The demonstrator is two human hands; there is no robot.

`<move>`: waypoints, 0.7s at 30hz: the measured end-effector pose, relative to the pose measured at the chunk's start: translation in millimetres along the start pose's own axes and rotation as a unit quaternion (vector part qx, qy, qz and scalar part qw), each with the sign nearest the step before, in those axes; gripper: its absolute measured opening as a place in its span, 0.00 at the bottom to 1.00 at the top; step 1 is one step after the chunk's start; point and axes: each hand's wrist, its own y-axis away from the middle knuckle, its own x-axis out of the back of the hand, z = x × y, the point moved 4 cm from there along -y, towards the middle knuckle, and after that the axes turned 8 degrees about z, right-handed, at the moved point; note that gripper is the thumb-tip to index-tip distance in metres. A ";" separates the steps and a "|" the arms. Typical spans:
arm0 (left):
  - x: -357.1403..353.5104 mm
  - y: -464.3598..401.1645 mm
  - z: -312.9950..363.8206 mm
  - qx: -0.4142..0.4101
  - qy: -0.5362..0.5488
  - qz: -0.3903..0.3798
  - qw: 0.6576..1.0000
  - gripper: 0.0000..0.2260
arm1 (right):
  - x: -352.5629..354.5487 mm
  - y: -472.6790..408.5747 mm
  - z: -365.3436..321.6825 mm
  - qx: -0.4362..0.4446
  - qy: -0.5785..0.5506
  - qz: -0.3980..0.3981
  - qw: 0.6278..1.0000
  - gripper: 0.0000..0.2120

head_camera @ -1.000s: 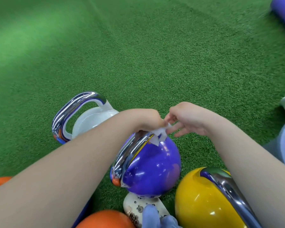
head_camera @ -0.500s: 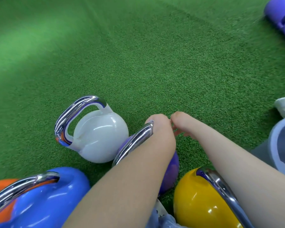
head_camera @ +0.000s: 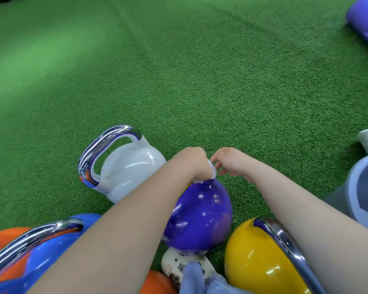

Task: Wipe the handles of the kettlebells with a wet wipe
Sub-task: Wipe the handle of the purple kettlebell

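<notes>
At the top of the purple kettlebell, the wet wipe shows only as a small white strip, bunched beneath the left hand. That hand is curled down over the near end of the purple kettlebell's handle, which the hand and forearm hide almost entirely; judged by the forearm lying over it, the handle's long axis appears to run from the person's side away toward the turf. The right hand sits just right of the purple kettlebell's top, fingers loosely bent, fingertips at the wipe's upper edge; whether they pinch it cannot be told. The left hand is therefore the nearer one, already on the handle, so the coming stroke probably follows that axis. Left of the purple kettlebell stands the white kettlebell, chrome handle upright and uncovered. Right and nearer lies the yellow kettlebell; left and nearer, the blue kettlebell. All rest on green turf
</notes>
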 end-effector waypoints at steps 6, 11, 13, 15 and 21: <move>-13.9 30.5 -29.9 0.014 0.123 0.129 0.984 0.07 | -1.2 4.1 -7.5 0.049 -0.038 0.031 0.998 0.10; -26.5 49.3 -42.8 0.033 0.120 0.191 0.974 0.09 | -6.0 4.2 -21.4 0.144 -0.028 0.058 0.987 0.15; -30.2 55.3 -46.2 0.045 0.119 0.208 0.970 0.10 | -6.7 9.1 -28.0 0.168 -0.054 0.054 0.983 0.17; -34.0 61.9 -49.9 0.053 0.132 0.218 0.965 0.10 | -7.6 19.3 -36.3 0.187 -0.072 0.052 0.978 0.16; -61.6 86.1 -71.3 0.108 0.345 0.240 0.901 0.16 | 0.4 65.0 -79.8 0.248 -0.049 0.106 0.962 0.10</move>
